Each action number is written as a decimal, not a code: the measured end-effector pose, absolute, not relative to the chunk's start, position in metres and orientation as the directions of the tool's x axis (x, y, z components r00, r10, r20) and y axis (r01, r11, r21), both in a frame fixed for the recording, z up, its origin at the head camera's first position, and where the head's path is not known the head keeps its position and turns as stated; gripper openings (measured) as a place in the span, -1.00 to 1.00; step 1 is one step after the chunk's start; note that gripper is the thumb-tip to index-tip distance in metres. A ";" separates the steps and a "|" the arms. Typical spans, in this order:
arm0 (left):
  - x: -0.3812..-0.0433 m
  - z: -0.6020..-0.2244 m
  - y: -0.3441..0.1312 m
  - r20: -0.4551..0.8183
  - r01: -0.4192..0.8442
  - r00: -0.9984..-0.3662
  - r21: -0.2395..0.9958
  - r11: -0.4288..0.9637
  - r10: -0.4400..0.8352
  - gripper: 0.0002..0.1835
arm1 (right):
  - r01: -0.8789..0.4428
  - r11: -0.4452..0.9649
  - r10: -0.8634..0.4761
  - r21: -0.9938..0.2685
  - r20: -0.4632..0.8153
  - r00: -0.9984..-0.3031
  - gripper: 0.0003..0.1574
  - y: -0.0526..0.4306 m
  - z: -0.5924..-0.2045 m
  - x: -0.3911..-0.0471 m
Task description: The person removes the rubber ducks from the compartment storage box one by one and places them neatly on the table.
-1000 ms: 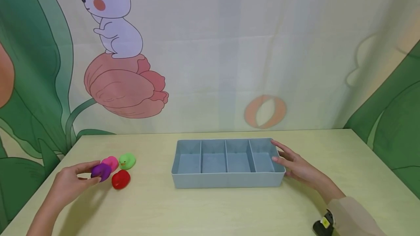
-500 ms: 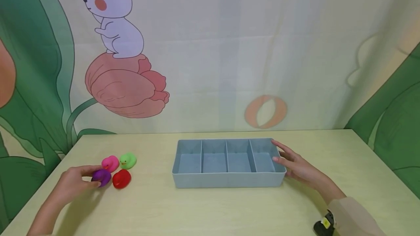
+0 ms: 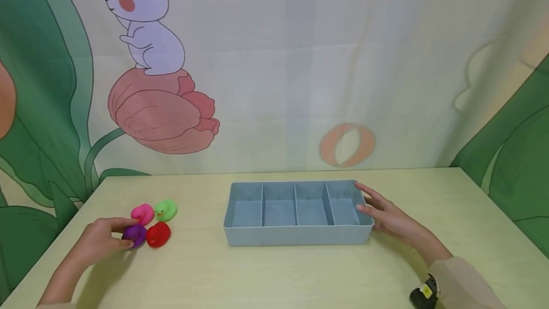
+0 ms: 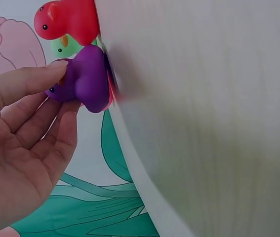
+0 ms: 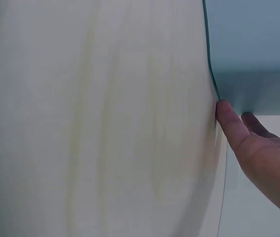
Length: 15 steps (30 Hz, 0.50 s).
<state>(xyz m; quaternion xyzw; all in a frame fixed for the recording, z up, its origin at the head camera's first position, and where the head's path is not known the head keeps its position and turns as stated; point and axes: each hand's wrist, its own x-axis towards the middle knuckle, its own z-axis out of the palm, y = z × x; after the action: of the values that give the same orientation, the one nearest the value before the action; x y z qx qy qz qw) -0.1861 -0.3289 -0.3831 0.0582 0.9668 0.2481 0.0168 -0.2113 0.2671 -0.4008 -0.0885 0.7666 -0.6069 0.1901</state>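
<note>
In the head view, my left hand (image 3: 99,240) pinches a purple rubber duck (image 3: 135,236) at the table's left side. The left wrist view shows the thumb on the head of the purple duck (image 4: 91,79), with fingers on its other side. Close around it sit a pink duck (image 3: 142,213), a green duck (image 3: 166,210) and a red duck (image 3: 158,235). My right hand (image 3: 392,219) grips the right end of a blue-grey divided tray (image 3: 299,236), thumb over the rim. In the right wrist view, fingertips touch the tray's end wall (image 5: 253,91).
Several compartments in a row divide the tray, with nothing inside them. Pale wooden tabletop (image 3: 197,271) lies between ducks and tray. A printed curtain (image 3: 257,70) hangs behind the table's far edge. A dark device (image 3: 424,293) sits at the right sleeve.
My left hand has lowered the purple duck slightly toward the near side, beside the red one, uncovering more of the pink duck. The right hand and the tray have stayed in place.
</note>
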 end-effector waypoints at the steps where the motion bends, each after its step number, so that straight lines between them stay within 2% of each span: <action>1: -0.186 -0.383 -0.329 -0.007 0.104 -0.992 0.484 0.869 0.123 -0.49 | 0.093 0.249 -0.367 -0.964 -0.182 -0.912 -0.16 0.267 -0.401 -0.211; 15: -0.189 -0.383 -0.327 -0.072 0.066 -0.990 0.521 0.851 0.121 -0.49 | 0.080 0.246 -0.371 -0.966 -0.170 -0.913 -0.18 0.271 -0.403 -0.210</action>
<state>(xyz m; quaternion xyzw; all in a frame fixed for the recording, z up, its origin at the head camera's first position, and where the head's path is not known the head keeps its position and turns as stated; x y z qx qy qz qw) -0.1886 -0.3269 -0.3832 0.0485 0.9606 0.2688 0.0511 -0.2102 0.2712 -0.4029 -0.0950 0.7671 -0.6067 0.1858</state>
